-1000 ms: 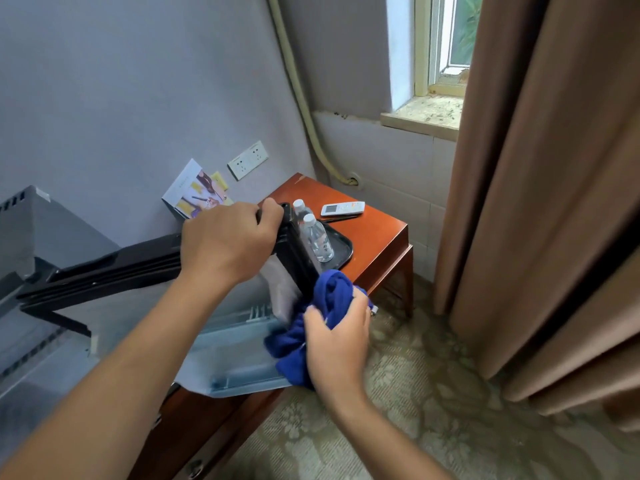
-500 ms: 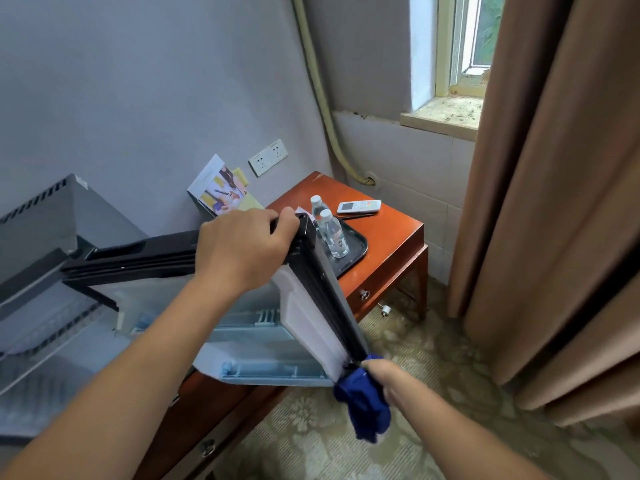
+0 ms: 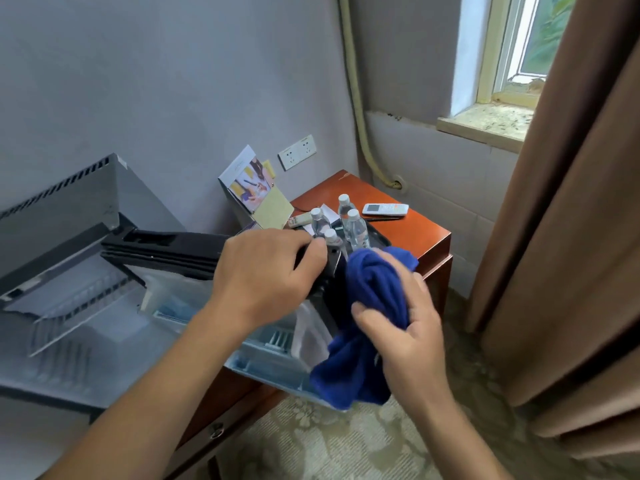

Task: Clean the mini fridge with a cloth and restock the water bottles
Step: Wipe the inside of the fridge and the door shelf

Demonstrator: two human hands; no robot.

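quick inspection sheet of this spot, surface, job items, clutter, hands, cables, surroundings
Surface: red-brown wooden side table in the corner, a black tray on it.
Job's things: mini fridge with its door swung open; blue cloth against the door's edge; four water bottles upright on the tray.
Clutter: white remote, a pen beside it, a leaflet stand at the wall, a second small remote.
Grippers: left hand grips the top corner of the door; right hand holds the cloth.
Cables: beige hose running down the wall; wall socket with nothing plugged in.
Surroundings: window, brown curtain, patterned carpet.
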